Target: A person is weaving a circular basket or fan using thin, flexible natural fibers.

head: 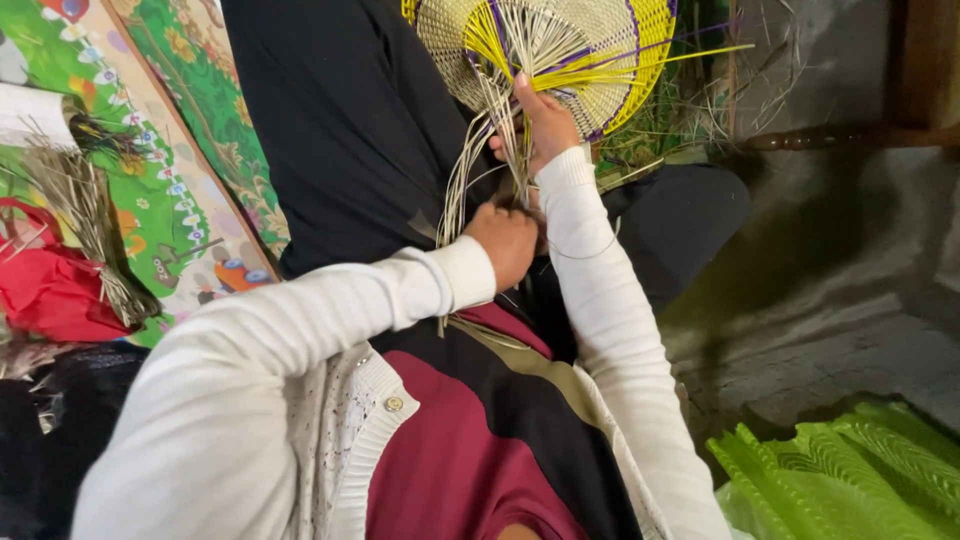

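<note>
**Loose straws could slip or snap under the pull**

The right hand is closed on a gathered bunch of pale straws, thumb pressed up against the underside of the woven disc. The left hand sits just below it in a clenched fist around the lower ends of the same bunch, knuckles toward the camera; what lies inside the fist is hidden.

Above the right fingers the disc fans out, natural straw at the centre, yellow and purple strands toward its rim, several yellow ones sticking out free to the right. The disc rests over the lap, against dark cloth.

The risk, as I judge it, lies between the two hands: both grip the same thin bunch, so a hard tug could crack dry straws or pull them out of the weave. The free yellow ends beyond the fingertips could catch on the white sleeve and loosen the rim.

Well off to the left of the fists a tied bundle of dried grass lies on a flowered mat, beside red cloth. Green woven sheets lie to the lower right.
</note>
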